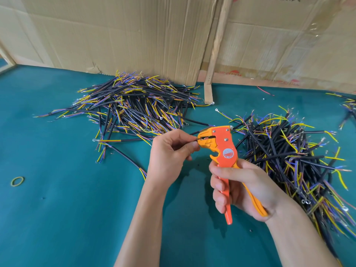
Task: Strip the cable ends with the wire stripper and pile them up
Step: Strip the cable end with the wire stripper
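I had my right hand wrapped round the two long handles of the orange and yellow plastic wire stripper, fingers curled tight, with its head up and pointing left. My left hand pinched a short black-sheathed cable between thumb and fingertips, right at the mouth of the tool, its end fed into the jaws while the rest ran off up and to the right.

The cable looked light and bendy, so I judged it best held close to the jaws; gripped further back it would likely buckle or slip when the stripper pulled. The thin inner cores seemed delicate and easy to nick. The tool looked rigid and light enough for one hand.

On the green felt-covered desk lay a big heap of black cables with yellow and blue ends to the left and another tangled heap of cables to the right.
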Available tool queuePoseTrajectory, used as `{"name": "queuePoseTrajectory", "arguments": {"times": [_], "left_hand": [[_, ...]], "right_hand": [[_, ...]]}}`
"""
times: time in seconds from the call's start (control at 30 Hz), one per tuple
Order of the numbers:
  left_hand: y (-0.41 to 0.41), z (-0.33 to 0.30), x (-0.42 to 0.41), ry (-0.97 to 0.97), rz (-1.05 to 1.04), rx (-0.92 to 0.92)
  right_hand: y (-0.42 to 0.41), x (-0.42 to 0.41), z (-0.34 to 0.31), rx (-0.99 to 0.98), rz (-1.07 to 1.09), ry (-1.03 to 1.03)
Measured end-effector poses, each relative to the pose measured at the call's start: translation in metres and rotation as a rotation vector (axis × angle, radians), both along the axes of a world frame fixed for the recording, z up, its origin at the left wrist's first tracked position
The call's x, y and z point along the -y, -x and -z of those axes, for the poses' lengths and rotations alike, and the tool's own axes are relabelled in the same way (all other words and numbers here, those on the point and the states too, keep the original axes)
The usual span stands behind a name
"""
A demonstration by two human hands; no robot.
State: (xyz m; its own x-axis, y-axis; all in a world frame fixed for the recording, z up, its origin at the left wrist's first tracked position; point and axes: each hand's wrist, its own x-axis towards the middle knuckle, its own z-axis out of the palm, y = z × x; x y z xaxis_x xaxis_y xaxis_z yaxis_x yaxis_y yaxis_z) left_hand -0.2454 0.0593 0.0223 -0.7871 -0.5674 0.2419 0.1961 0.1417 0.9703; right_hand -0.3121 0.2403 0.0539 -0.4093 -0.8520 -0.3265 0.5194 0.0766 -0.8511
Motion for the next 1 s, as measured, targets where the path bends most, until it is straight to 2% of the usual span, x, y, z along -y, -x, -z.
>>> {"name": "queuePoseTrajectory", "arguments": {"times": [0.27, 0.53, 1.0], "left_hand": [[0.001, -0.001, 0.0, -0.043, 0.012, -0.009], [-0.002, -0.001, 0.001, -0.039, -0.008, 0.044], [-0.003, -0.002, 0.001, 0.036, -0.013, 0.09]], "right_hand": [[-0.002, 0.005, 0.004, -0.069, 0.108, -0.037], [0.0, 0.003, 0.005, 0.027, -0.008, 0.066], [0.006, -0.005, 0.003, 0.002, -0.077, 0.027]]}}
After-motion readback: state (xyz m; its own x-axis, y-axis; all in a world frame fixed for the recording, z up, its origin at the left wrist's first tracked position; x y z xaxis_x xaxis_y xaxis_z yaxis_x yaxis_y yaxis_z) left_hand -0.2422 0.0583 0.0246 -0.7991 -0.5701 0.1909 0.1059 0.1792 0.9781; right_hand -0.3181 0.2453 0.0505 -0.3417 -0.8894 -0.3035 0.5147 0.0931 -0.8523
